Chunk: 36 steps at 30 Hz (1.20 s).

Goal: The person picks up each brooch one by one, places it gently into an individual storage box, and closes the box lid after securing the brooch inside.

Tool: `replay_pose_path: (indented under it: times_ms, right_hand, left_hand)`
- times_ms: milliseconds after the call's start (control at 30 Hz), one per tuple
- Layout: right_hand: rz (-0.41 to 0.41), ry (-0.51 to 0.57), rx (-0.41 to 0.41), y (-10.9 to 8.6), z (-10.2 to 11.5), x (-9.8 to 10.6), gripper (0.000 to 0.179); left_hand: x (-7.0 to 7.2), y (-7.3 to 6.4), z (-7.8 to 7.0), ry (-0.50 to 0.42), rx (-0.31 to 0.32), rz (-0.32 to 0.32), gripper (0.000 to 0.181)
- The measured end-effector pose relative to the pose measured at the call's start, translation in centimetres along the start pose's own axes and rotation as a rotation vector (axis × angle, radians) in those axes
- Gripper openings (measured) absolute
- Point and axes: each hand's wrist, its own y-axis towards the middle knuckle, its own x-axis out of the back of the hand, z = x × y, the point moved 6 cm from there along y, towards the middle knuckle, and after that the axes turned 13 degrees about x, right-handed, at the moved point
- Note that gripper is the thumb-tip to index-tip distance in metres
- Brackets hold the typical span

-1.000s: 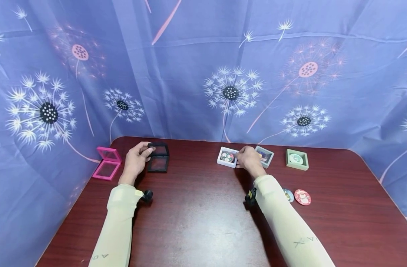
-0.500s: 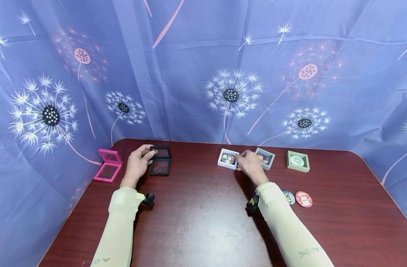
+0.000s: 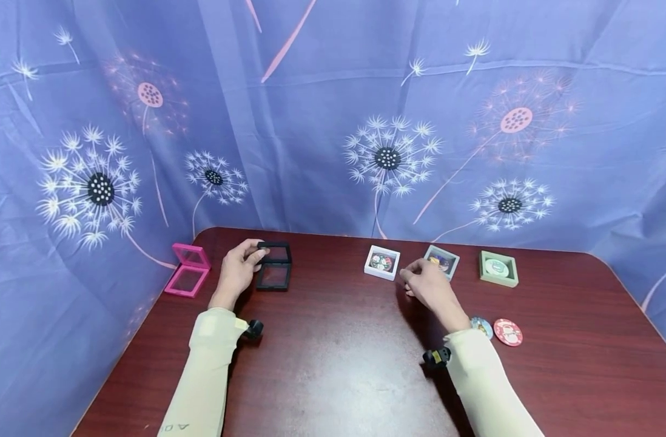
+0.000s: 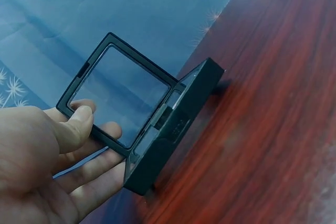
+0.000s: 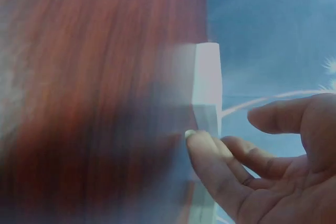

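My left hand (image 3: 237, 276) pinches the raised lid of a black square display case (image 3: 275, 264) between thumb and fingers. In the left wrist view the case (image 4: 173, 129) is hinged apart, its base low over the table and its clear window see-through. My right hand (image 3: 430, 286) holds nothing, its thumb and fingers apart just right of a white display case (image 3: 380, 274). That case stands closed with a round patterned disc inside. Behind the right hand, a grey display case (image 3: 447, 256) with a disc is partly covered by the fingers.
A pink display case (image 3: 188, 294) stands opened at the far left. At the right are a green case (image 3: 499, 281) with a disc, a red round disc (image 3: 508, 332) and a blue disc (image 3: 481, 327) partly behind the right sleeve. A blue curtain (image 3: 311, 152) hangs behind the table.
My right hand has let go of the white case and moved right and nearer to me. The left hand keeps its pinch on the black case. The head view has shifted slightly.
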Motion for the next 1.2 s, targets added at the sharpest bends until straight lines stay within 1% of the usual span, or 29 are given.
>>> replay_pose_path:
  times_ms: [100, 267, 433, 533, 667, 767, 967, 1200]
  right_hand:
    - [-0.016, -0.018, -0.008, -0.8, 0.1, 0.8, 0.027]
    - [-0.046, -0.012, -0.024, -1.8, 0.0, 2.1, 0.029]
    - [-0.063, -0.061, -0.018, -2.5, -0.7, 3.0, 0.03]
    - [-0.054, -0.099, -0.014, -2.9, -1.0, 3.6, 0.032]
    - [-0.046, -0.187, 0.005, -3.4, -1.0, 4.8, 0.037]
    - [-0.032, -0.23, 0.011, -3.7, -1.1, 5.5, 0.041]
    - [0.029, -0.254, -0.034, -4.2, -1.8, 6.1, 0.046]
    - [0.043, -0.259, -0.091, -4.4, -3.0, 7.8, 0.047]
  left_hand:
    - [-0.1, -0.1, -0.1, 0.0, -0.003, 0.01, 0.019]
    - [-0.4, -0.3, -0.1, -0.001, 0.008, 0.026, 0.019]
    - [-0.8, -0.5, -0.2, 0.001, 0.032, 0.051, 0.02]
    - [-1.1, -0.6, -0.4, -0.003, 0.038, 0.062, 0.02]
    - [-1.4, -0.6, -0.8, -0.008, 0.032, 0.075, 0.019]
    - [-1.6, -0.6, -0.9, -0.01, 0.028, 0.085, 0.019]
    - [-1.9, -0.8, -0.6, -0.015, 0.041, 0.111, 0.021]
    - [-2.1, -0.8, -0.8, -0.025, 0.026, 0.127, 0.02]
